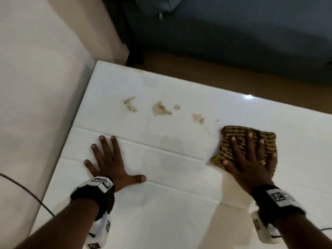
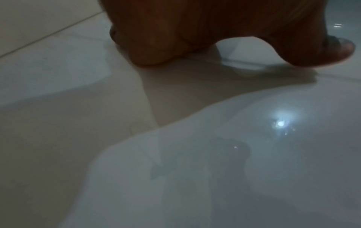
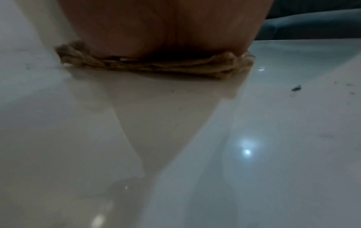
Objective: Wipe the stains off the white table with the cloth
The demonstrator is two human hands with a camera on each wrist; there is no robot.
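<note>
Several brown stains point(image 1: 160, 109) mark the glossy white table point(image 1: 179, 203) toward its far edge. A folded brown-and-yellow striped cloth point(image 1: 231, 133) lies flat on the table, right of the stains. My right hand point(image 1: 249, 159) presses down on it with straight, spread fingers; in the right wrist view my palm point(image 3: 166, 30) sits on the cloth's folded edge point(image 3: 156, 66). My left hand point(image 1: 107, 159) rests flat on the bare table near its left edge, fingers spread, holding nothing; the left wrist view shows that palm point(image 2: 195, 30) against the table.
A beige wall point(image 1: 36, 87) runs along the table's left side. Beyond the far edge are brown floor point(image 1: 233, 78) and a dark blue sofa point(image 1: 233, 33). A thin black cable point(image 1: 27, 191) crosses at lower left. Small dark crumbs point(image 3: 296, 88) lie right of the cloth.
</note>
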